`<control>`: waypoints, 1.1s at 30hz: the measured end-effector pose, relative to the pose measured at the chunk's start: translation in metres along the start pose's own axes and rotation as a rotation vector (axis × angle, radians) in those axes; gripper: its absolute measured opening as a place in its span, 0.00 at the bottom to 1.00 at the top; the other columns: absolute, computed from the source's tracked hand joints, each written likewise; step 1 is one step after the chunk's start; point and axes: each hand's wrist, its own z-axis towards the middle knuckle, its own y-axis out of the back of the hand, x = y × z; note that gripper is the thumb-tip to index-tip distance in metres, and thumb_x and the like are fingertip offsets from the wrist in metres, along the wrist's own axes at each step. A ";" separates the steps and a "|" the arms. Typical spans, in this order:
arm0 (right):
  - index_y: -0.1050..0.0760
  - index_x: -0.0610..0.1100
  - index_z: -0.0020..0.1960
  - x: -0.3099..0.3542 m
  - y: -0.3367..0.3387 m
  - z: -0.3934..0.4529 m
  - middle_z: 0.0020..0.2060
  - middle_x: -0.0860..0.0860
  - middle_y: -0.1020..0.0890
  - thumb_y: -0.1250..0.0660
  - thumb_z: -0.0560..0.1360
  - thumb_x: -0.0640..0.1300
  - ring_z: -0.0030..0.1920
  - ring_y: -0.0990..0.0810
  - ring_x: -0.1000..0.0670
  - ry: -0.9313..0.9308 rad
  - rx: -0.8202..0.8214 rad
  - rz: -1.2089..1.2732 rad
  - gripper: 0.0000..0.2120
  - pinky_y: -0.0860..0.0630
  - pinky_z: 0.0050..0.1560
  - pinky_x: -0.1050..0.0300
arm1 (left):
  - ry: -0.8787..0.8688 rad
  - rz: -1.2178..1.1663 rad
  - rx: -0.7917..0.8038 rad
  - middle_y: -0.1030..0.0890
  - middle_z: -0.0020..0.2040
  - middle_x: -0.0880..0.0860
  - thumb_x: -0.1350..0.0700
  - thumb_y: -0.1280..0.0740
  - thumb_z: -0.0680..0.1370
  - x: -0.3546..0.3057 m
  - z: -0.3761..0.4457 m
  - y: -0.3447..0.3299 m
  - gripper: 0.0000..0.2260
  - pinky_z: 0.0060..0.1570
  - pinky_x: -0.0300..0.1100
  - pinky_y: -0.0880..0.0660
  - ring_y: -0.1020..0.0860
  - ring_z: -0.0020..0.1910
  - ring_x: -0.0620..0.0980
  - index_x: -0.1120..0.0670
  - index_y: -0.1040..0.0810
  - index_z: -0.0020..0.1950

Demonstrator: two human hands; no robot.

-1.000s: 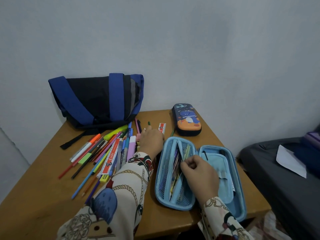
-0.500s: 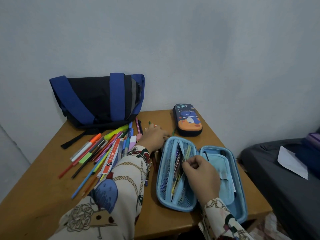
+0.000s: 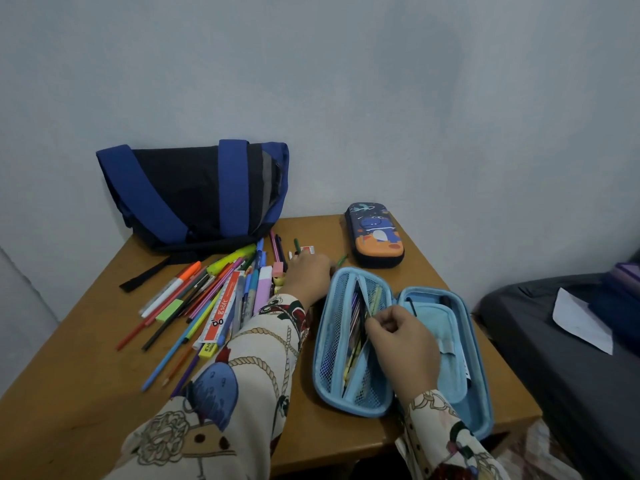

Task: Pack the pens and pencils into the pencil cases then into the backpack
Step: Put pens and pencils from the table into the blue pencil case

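Note:
An open light-blue pencil case (image 3: 458, 308) lies at the table's right front, with several pens under its mesh flap. My right hand (image 3: 403, 344) pinches the case's middle divider flap (image 3: 360, 296) beside a dark pen. My left hand (image 3: 308, 275) lies knuckles-up on the right end of a pile of loose pens and pencils (image 3: 207, 299); its fingers are curled under and hidden. A green pencil tip (image 3: 342, 259) shows just past that hand. A closed dark-blue and orange pencil case (image 3: 375, 237) sits at the back right. The blue and black backpack (image 3: 194, 195) leans on the wall at the back left.
The wooden table (image 3: 86, 393) stands in a corner against grey walls. A ruler (image 3: 221, 317), erasers and a small red-and-white eraser (image 3: 307, 249) lie among the pens. A dark bed (image 3: 554, 375) with a white paper (image 3: 581, 320) is close on the right.
My left hand slid right towards the open case's top, then drew back a little, uncovering the small eraser. My right hand stays at the divider flap.

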 end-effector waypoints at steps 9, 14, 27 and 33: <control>0.25 0.51 0.34 0.001 0.000 0.000 0.31 0.55 0.21 0.32 0.72 0.50 0.35 0.24 0.57 0.004 0.003 -0.037 0.08 0.35 0.31 0.59 | 0.204 -0.550 -0.154 0.19 0.52 0.56 0.55 0.33 0.74 -0.025 -0.067 0.017 0.17 0.54 0.51 0.23 0.22 0.54 0.56 0.50 0.21 0.64; 0.24 0.51 0.35 0.001 0.000 0.000 0.32 0.55 0.20 0.31 0.71 0.49 0.36 0.23 0.56 -0.006 0.011 -0.011 0.07 0.34 0.32 0.59 | 0.120 -0.279 -0.108 0.22 0.48 0.51 0.52 0.37 0.77 -0.045 -0.124 0.009 0.14 0.55 0.48 0.29 0.31 0.56 0.50 0.52 0.21 0.60; 0.22 0.51 0.36 -0.003 -0.001 0.000 0.33 0.54 0.19 0.30 0.71 0.49 0.37 0.21 0.55 0.008 0.020 0.064 0.06 0.26 0.37 0.56 | -0.148 -0.096 0.054 0.34 0.71 0.46 0.53 0.44 0.83 -0.034 -0.122 -0.002 0.18 0.69 0.49 0.43 0.42 0.72 0.49 0.47 0.32 0.73; 0.22 0.51 0.35 -0.004 -0.003 0.001 0.31 0.55 0.19 0.29 0.71 0.50 0.35 0.21 0.55 0.021 0.010 0.050 0.07 0.26 0.37 0.56 | -0.227 -0.008 0.269 0.54 0.80 0.43 0.52 0.52 0.85 -0.026 -0.116 -0.009 0.22 0.73 0.61 0.65 0.60 0.78 0.45 0.46 0.49 0.79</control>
